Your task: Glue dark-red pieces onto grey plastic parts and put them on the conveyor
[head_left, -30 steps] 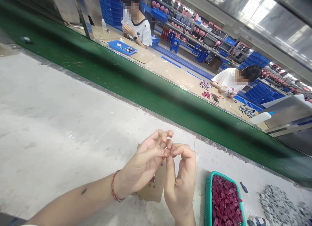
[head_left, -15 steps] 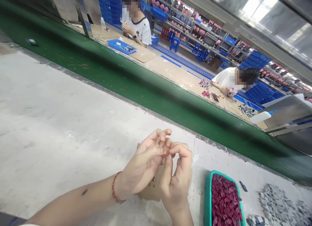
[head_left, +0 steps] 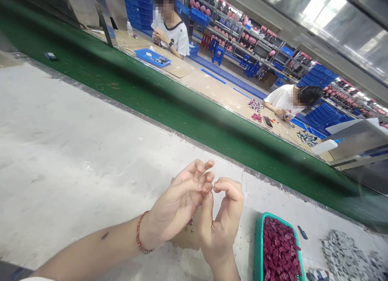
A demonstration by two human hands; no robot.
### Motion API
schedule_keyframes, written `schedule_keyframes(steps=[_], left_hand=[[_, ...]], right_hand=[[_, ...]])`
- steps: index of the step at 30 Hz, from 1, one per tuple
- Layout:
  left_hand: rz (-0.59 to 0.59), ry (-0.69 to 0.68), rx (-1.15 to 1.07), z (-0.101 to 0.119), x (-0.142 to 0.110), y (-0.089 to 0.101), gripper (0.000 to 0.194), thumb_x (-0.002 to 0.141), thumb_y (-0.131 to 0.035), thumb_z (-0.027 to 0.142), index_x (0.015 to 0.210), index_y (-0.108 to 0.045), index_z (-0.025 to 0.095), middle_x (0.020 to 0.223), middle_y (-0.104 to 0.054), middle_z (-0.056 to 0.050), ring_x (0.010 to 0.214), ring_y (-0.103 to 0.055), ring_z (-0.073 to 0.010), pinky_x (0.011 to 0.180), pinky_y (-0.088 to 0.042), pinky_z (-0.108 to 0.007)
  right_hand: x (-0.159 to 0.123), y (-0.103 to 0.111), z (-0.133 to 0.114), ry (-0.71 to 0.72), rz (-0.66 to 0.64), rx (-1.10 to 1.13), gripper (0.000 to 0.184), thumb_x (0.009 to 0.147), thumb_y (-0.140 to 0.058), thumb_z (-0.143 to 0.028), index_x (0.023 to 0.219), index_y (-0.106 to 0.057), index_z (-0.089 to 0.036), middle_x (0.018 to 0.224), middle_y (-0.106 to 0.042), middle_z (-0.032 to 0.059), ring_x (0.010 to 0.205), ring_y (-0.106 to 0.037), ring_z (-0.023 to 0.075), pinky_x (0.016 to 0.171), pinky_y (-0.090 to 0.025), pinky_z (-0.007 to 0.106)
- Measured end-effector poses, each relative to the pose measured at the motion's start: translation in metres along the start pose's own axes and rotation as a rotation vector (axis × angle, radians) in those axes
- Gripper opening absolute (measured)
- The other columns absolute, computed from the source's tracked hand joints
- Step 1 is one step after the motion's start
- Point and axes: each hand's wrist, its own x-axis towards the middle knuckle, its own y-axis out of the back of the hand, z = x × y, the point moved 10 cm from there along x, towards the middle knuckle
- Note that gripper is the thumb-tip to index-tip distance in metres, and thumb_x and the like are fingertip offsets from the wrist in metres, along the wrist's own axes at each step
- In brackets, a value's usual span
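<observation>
My left hand [head_left: 178,206], with a red beaded bracelet [head_left: 140,234] at its wrist, is raised over the pale worktop, palm turned inward. Its thumb presses against the curled fingertips. My right hand [head_left: 222,220] meets it there: the thumb touches the left fingertips, and the bent index finger is close by with a narrow gap. Whatever lies between the fingertips is too small or hidden to make out. Beneath the hands is a brown piece [head_left: 185,240], partly covered. A few small dark and gold beads [head_left: 192,223] show between the hands.
A green basket [head_left: 258,248] of dark red pieces [head_left: 280,248] stands at right, beside a heap of grey pieces [head_left: 345,252]. A small dark blue piece [head_left: 302,232] lies nearby. Beyond runs a green conveyor belt [head_left: 182,107]; two people [head_left: 177,34] sit across it.
My right index finger has drawn slightly back to the right, away from the left fingertips. The small piece on the belt has shifted right.
</observation>
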Motion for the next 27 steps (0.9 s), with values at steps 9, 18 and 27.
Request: schedule_keyframes(steps=[9, 18, 27], left_hand=[[0.008, 0.042, -0.014, -0.003, -0.002, -0.001, 0.024, 0.057, -0.068, -0.001, 0.07, -0.06, 0.017, 0.09, -0.059, 0.0, 0.068, -0.056, -0.0077, 0.063, -0.054, -0.018], [0.006, 0.036, 0.024, -0.003, 0.0, 0.001, 0.022, 0.058, -0.069, 0.001, 0.068, -0.06, 0.018, 0.095, -0.06, 0.001, 0.07, -0.055, -0.0089, 0.066, -0.052, -0.019], [-0.122, -0.07, -0.163, -0.012, 0.026, -0.011, 0.028, 0.049, -0.064, -0.002, 0.071, -0.06, 0.014, 0.082, -0.061, -0.001, 0.061, -0.057, -0.0081, 0.061, -0.046, -0.02]], right_hand=[[-0.001, -0.001, 0.0, 0.024, -0.034, 0.025, 0.033, 0.088, -0.045, -0.001, 0.11, -0.047, -0.024, 0.094, -0.055, 0.003, 0.089, -0.057, 0.0177, 0.078, -0.049, 0.035], [0.004, -0.005, -0.003, 0.024, -0.074, -0.079, 0.027, 0.089, -0.042, -0.003, 0.106, -0.047, -0.023, 0.091, -0.054, 0.0019, 0.086, -0.056, 0.0163, 0.074, -0.048, 0.031], [0.009, 0.008, 0.04, 0.168, -0.065, -0.117, 0.008, 0.085, -0.058, -0.021, 0.093, -0.057, -0.023, 0.082, -0.06, 0.0051, 0.068, -0.059, 0.0203, 0.06, -0.044, 0.034]])
